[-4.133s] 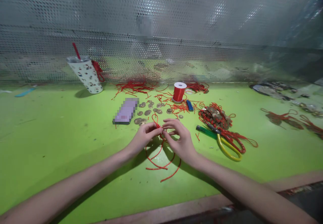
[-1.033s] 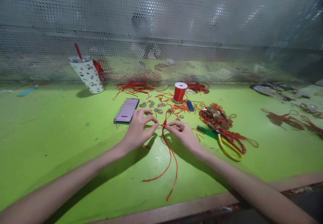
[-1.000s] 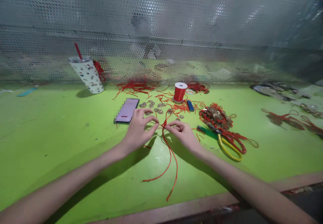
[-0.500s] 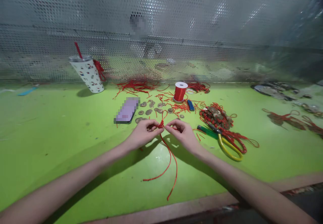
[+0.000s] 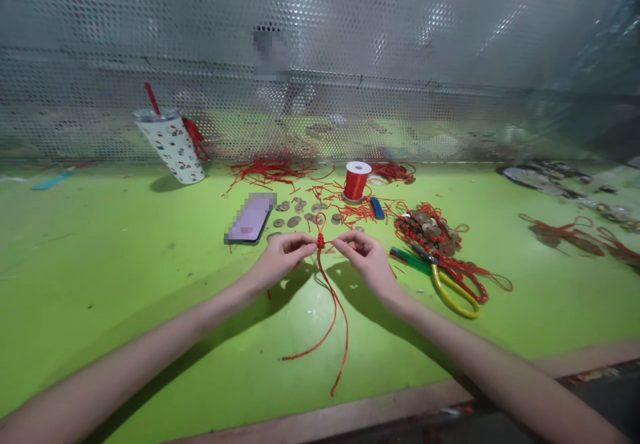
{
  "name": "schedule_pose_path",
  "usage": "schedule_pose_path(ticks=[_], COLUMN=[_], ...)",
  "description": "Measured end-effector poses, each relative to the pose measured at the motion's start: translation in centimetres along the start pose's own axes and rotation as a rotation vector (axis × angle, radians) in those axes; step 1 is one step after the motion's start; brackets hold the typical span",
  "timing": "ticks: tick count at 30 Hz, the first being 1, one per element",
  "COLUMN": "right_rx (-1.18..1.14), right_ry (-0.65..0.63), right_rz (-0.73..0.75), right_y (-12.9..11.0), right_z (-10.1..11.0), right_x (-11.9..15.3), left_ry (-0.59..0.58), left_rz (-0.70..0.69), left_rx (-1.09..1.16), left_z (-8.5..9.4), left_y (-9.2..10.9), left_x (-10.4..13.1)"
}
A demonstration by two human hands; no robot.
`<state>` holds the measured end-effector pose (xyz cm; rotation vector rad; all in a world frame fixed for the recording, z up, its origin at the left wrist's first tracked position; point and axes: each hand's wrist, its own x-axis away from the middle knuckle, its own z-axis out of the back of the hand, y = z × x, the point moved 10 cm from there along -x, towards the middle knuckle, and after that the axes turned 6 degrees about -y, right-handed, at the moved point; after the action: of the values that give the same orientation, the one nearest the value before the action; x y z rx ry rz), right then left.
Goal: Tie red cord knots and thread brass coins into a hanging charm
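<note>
A red cord (image 5: 335, 291) is tied into a compact knot (image 5: 321, 241), with a small loop above and two long tails hanging towards me. My left hand (image 5: 287, 255) pinches the left side of the knot between thumb and forefinger. On the right, my right hand (image 5: 365, 257) pinches a short stretch of red cord that runs out from the knot. Both hands are just above the green tabletop. Round coins (image 5: 294, 221) with holes lie scattered just beyond the knot.
A phone (image 5: 251, 218) lies left of the coins. Behind stand a spool of red cord (image 5: 355, 183) and a tumbler (image 5: 173, 147) with a straw. To the right are a blue lighter-like object (image 5: 377, 208), a pile of corded coins (image 5: 427, 227) and scissors (image 5: 453, 291). A perforated metal screen (image 5: 400, 111) closes the back.
My right hand has moved slightly right, away from the knot, and a stretch of cord now shows between them. The knot looks narrower and sits a little higher.
</note>
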<state>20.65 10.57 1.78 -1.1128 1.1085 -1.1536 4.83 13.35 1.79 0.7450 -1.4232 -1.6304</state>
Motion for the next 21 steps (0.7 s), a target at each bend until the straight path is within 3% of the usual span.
schedule_pose_path(ticks=[10,21], right_rx=[0.035,0.012], right_ry=[-0.023,0.030], right_rz=[0.015,0.032], right_y=[0.1,0.2], right_z=[-0.5,0.7], right_x=[0.1,-0.4], left_ry=[0.018,-0.019], left_rz=[0.044,0.038], left_rx=[0.031,0.142], left_z=[0.1,-0.9], left_y=[-0.5,-0.5], left_x=[0.1,0.3])
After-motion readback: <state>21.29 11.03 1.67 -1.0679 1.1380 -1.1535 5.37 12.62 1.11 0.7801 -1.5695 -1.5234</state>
